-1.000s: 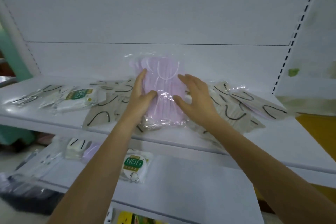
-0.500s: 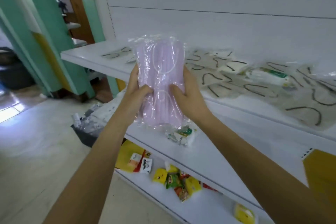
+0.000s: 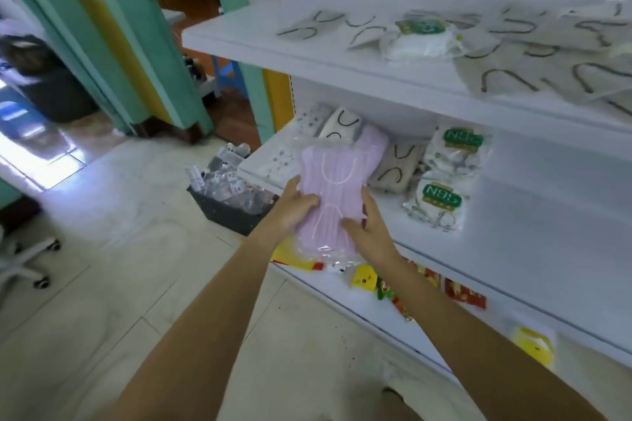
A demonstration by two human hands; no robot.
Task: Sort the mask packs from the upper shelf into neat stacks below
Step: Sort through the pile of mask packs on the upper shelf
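Both hands hold a pink mask pack [image 3: 330, 181] in clear plastic in front of the lower shelf [image 3: 513, 202]. My left hand [image 3: 294, 208] grips its left edge and my right hand [image 3: 367, 229] grips its right edge. Behind it on the lower shelf lie another pink pack [image 3: 374, 147], beige packs [image 3: 398, 162], a dotted pack [image 3: 309, 120] and two white N95 packs [image 3: 441, 196]. The upper shelf [image 3: 307, 48] carries several beige packs [image 3: 502, 75] and a white N95 pack [image 3: 422, 37].
A dark basket [image 3: 225, 205] of small items stands on the floor at the shelf's left end. Snack packets [image 3: 393, 287] lie on the bottom shelf. A green doorway frame [image 3: 136, 44] and an office chair base [image 3: 27, 260] are to the left.
The pink pack has come down from in front of the upper shelf to the lower shelf level, held in both hands. My view has swung left and downward.
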